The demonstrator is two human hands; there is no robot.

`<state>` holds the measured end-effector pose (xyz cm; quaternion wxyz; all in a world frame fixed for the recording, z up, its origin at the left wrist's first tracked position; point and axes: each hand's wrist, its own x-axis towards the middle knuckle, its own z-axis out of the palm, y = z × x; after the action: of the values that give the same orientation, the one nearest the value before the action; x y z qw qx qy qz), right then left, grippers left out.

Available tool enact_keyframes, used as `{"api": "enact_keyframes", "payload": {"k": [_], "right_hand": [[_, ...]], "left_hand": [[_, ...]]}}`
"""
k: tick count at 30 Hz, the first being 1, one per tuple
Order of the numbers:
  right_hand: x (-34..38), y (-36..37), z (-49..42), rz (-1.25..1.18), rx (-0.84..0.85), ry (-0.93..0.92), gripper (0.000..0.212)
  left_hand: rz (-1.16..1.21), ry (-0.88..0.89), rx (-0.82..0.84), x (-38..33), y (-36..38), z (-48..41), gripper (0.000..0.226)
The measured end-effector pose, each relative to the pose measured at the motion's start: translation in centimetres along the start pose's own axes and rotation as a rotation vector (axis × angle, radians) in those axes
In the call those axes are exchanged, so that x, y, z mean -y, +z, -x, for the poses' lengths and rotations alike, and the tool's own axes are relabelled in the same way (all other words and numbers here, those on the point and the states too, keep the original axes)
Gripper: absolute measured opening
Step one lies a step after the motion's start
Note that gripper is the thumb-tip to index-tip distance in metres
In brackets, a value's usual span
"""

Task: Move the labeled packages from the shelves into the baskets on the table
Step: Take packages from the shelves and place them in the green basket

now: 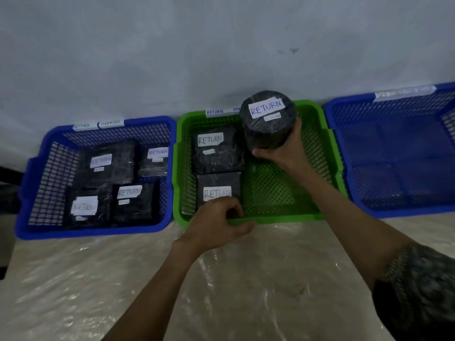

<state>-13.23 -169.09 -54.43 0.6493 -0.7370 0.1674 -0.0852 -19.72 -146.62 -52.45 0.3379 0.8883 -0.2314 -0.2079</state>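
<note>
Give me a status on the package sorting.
Done: four labeled packages lie in the left blue basket, two flat ones in the green basket. In hand: the right hand holds a round RETURN package over it; the left hand is at the front flat package. Left: shelves are out of view, so unknown.

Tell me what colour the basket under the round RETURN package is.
Green: the basket below the round package is green mesh plastic, clearest in the head view.

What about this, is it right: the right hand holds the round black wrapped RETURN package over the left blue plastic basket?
Wrong basket. In the head view the right hand holds the round black wrapped RETURN package over the green plastic basket in the middle.
</note>
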Motion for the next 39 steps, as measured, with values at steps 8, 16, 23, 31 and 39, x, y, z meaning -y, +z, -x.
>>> {"api": "enact_keyframes", "payload": {"k": [8, 16, 23, 31, 39], "right_hand": [[-0.7, 0.1, -1.0, 0.008, 0.022, -0.032, 0.11], [-0.8, 0.4, -0.4, 0.025, 0.021, -0.056, 0.113], [0.0, 0.2, 0.1, -0.041, 0.022, 0.017, 0.132], [0.0, -1.4, 2.8, 0.138, 0.078, 0.156, 0.137], [2.6, -2.1, 8.6, 0.272, 0.084, 0.138, 0.084]], "left_hand": [[-0.033, -0.006, 0.025, 0.3, 0.0, -0.4, 0.041], [-0.112, 0.02, 0.019, 0.0, 0.1, -0.4, 0.045], [-0.129, 0.024, 0.009, 0.0, 0.1, -0.4, 0.045], [-0.2, -0.01, -0.012, -0.3, 0.4, 0.0, 0.047], [-0.138, -0.029, 0.025, -2.1, -1.0, 2.1, 0.026]]}}
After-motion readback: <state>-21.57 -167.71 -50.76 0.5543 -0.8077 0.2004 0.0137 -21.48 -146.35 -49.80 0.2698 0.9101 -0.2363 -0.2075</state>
